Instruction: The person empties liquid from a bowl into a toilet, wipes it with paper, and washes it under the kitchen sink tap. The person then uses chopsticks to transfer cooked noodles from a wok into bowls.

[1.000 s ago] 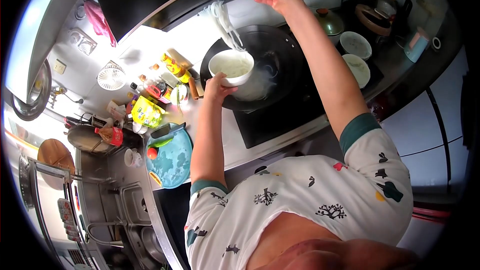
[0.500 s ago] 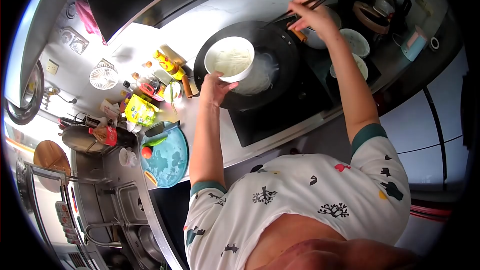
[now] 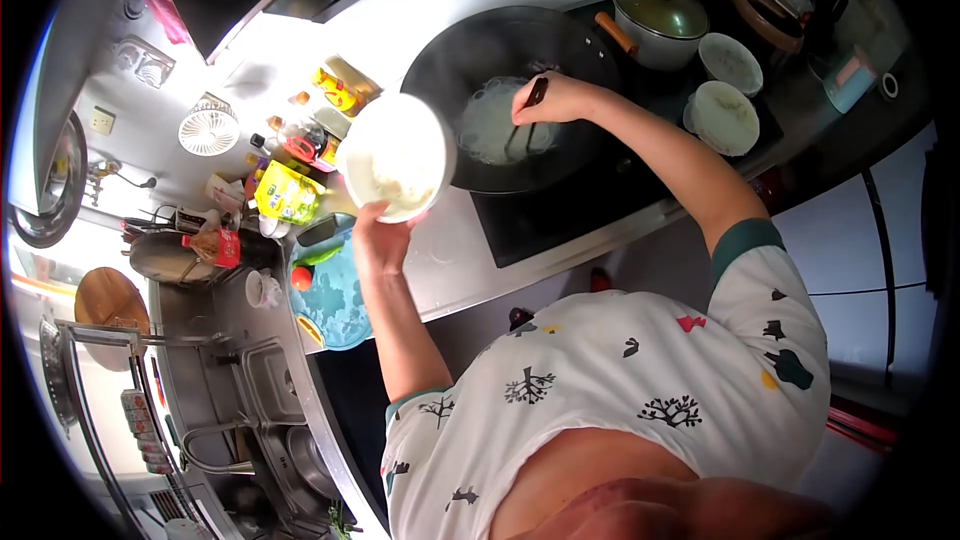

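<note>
My left hand (image 3: 383, 238) grips the rim of a white bowl (image 3: 365, 135), tilted toward me, with a little pale food inside. It is held up at the left side of a black wok (image 3: 430, 65). My right hand (image 3: 556, 100) is closed around dark chopsticks (image 3: 539, 90) over the wok. Their tips reach down into the thin white noodles (image 3: 485, 130), which lie in cloudy liquid at the wok's middle. Part of the wok's left rim is hidden behind the bowl.
Right of the wok stand a lidded pot (image 3: 660, 25) with a wooden handle and two bowls (image 3: 725, 118). On the left are a yellow pouch (image 3: 285, 193), bottles and a blue cutting board (image 3: 345, 300) with a red tomato (image 3: 301, 278). A sink (image 3: 270, 380) lies at lower left.
My left hand has moved the bowl left and down, away from above the wok, tilting it toward me. My right hand has lowered the chopsticks from the upper right into the noodles.
</note>
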